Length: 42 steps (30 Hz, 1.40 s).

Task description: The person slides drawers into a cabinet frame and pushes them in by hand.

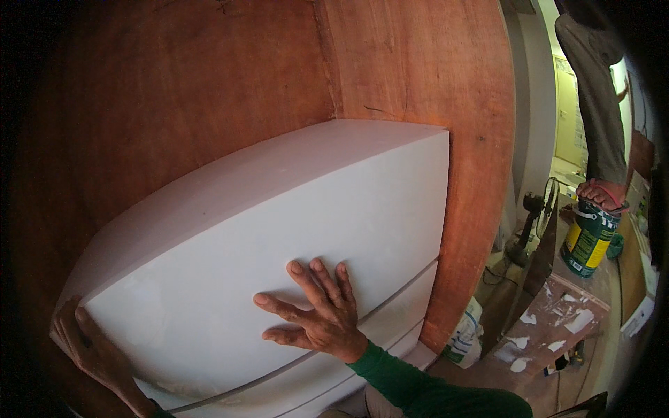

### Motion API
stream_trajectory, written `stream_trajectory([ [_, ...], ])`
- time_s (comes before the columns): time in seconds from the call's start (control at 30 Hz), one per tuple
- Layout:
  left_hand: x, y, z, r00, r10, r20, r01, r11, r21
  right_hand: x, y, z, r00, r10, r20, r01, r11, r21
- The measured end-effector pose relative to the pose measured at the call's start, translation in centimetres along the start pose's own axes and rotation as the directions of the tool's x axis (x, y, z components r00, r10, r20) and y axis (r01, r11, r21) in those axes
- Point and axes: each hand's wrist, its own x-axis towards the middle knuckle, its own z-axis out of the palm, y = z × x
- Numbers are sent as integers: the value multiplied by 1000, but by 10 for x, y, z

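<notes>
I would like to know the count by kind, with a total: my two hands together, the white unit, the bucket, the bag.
Left hand and right hand: 2
White unit: 1
Bucket: 1
Bag: 1
Total: 5

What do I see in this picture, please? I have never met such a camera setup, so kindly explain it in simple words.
There is no robot: these are a person's bare hands. The picture comes from a wide camera worn on the head, looking down, so straight edges look bent. The right hand spreads its fingers on the front of a white box and holds nothing. The left hand is at the box's left edge; how firm its grip is, I cannot tell. Brown wood stands behind and beside the box. At the right are a board with white patches and another person's foot on a green can.
</notes>
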Motion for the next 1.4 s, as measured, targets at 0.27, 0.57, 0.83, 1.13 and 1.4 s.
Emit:
stream_trajectory([
  [0.27,-2,-10,3,997,77,6,-77,997,27,-2,1,-1,1000,12,-6,-12,1000,-17],
  [0.57,6,279,14,842,540,-10,-412,630,-658,-12,13,-7,999,-3,41,0,998,60],
  [0.83,-1,441,40,797,601,60,-347,537,-769,10,9,-26,981,-14,195,-21,985,173],
  [1.13,-7,438,48,812,583,31,-344,520,-781,13,8,-28,982,-25,188,-11,982,187],
  [1.4,-9,433,52,799,601,17,-374,518,-769,10,6,-21,983,-27,184,-13,977,214],
])
